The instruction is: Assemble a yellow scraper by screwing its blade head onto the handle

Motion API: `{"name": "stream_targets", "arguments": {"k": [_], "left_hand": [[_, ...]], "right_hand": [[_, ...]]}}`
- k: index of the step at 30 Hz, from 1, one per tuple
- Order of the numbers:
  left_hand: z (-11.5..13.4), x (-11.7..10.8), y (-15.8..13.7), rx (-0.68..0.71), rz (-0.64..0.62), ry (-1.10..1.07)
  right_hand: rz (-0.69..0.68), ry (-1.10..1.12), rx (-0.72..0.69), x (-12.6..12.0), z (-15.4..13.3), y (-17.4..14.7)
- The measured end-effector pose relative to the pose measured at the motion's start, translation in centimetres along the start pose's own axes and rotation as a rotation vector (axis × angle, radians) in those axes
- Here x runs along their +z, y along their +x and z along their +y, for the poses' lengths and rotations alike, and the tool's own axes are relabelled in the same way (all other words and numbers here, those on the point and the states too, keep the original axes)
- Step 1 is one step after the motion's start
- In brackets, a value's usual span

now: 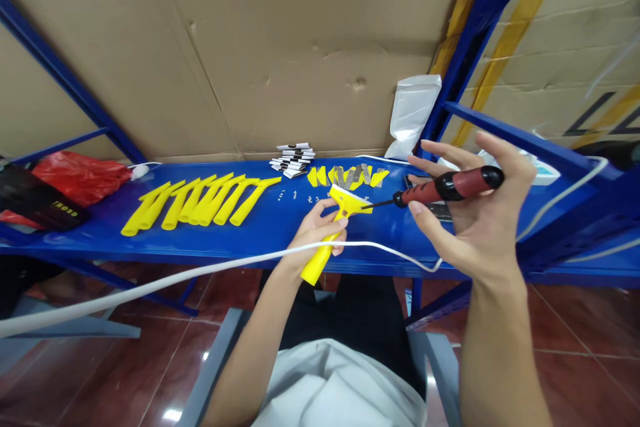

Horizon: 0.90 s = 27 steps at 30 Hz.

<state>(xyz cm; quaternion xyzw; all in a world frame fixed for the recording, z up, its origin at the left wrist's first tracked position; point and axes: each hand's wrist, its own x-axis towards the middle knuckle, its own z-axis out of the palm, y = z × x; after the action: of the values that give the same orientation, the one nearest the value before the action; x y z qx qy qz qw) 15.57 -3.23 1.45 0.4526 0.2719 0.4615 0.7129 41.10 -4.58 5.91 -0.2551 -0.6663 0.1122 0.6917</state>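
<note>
In my left hand (320, 230) is a yellow scraper (316, 264), gripped around its handle below the head, which points up and away. My right hand (475, 214) has a screwdriver (445, 187) with a dark red and black handle between the thumb and the fingers, some of which are spread. The black shaft of the screwdriver points left, its tip at the scraper head; whether it sits in a screw is too small to tell. Just beyond the scraper lie several small yellow pieces (323, 176) and grey metal blades (349, 177).
Several yellow scraper handles (210, 204) lie in a row on the blue shelf (270, 230). Behind are a stack of white-and-black pieces (293, 159) and a white pouch (413, 114). A red bag (83, 177) is at left. A white cable (200, 272) crosses in front.
</note>
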Motion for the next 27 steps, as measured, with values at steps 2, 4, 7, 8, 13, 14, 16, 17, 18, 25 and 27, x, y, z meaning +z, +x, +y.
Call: {"name": "stream_targets", "arguments": {"k": [2, 4, 7, 8, 13, 14, 16, 17, 18, 25, 27], "left_hand": [[-0.1, -0.1, 0.0, -0.001, 0.003, -0.006], [-0.1, -0.1, 0.1, 0.003, 0.004, -0.007], [-0.2, -0.2, 0.1, 0.001, 0.000, -0.003], [-0.2, -0.3, 0.1, -0.005, -0.002, -0.001], [-0.3, -0.5, 0.2, -0.011, 0.003, 0.001], [-0.4, -0.6, 0.2, -0.007, 0.008, -0.004], [-0.4, -0.6, 0.3, -0.005, 0.015, -0.011], [-0.4, -0.5, 0.2, -0.006, 0.014, -0.009], [-0.3, -0.5, 0.2, -0.008, 0.012, -0.004], [0.2, 0.1, 0.0, -0.021, -0.003, 0.022], [0.1, 0.0, 0.0, -0.017, 0.001, 0.029]], "right_hand": [[0.006, 0.033, 0.041, -0.1, 0.0, -0.1], [0.009, 0.041, 0.054, -0.1, 0.2, -0.1], [0.023, -0.056, -0.028, -0.2, 0.5, -0.2], [0.037, -0.100, -0.066, -0.2, 0.5, -0.2], [-0.042, -0.108, -0.060, -0.3, 0.2, -0.4], [-0.070, -0.081, -0.042, -0.4, 0.1, -0.4], [-0.095, -0.044, -0.004, -0.3, 0.0, -0.5], [-0.087, -0.040, 0.009, -0.3, 0.0, -0.5], [-0.067, -0.049, 0.011, -0.2, 0.0, -0.5], [0.042, -0.144, -0.071, -0.6, 1.1, -0.2], [-0.001, -0.082, -0.012, -0.8, 1.2, -0.2]]}}
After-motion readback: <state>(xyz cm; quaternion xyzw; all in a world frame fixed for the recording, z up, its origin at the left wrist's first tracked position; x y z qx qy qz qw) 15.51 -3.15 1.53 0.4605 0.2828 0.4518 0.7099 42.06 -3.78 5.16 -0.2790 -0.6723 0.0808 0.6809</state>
